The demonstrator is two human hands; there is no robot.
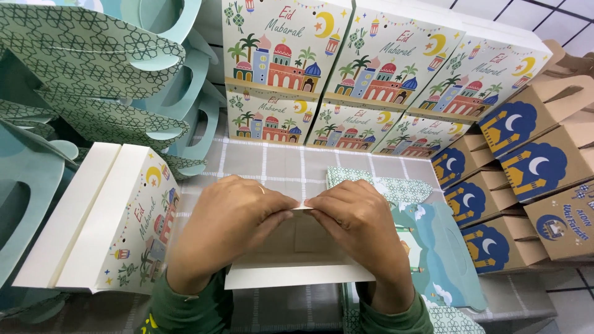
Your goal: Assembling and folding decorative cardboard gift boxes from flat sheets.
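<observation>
My left hand (230,222) and my right hand (362,226) meet at the middle of the view, fingertips pinched together on the top edge of a cream cardboard box (297,272) that I am folding. The box stands on a grey checked tablecloth (278,164). Its lower flap shows as a pale strip below my wrists. Most of the box is hidden behind my hands. Green sleeves cover my forearms.
Finished cream boxes with colourful building prints (346,80) are stacked at the back. Another lies at the left (105,216). Teal patterned handle boxes (105,68) pile up at upper left. Brown boxes with blue crescent badges (526,167) stack at right. Flat green-blue box blanks (433,247) lie under my right hand.
</observation>
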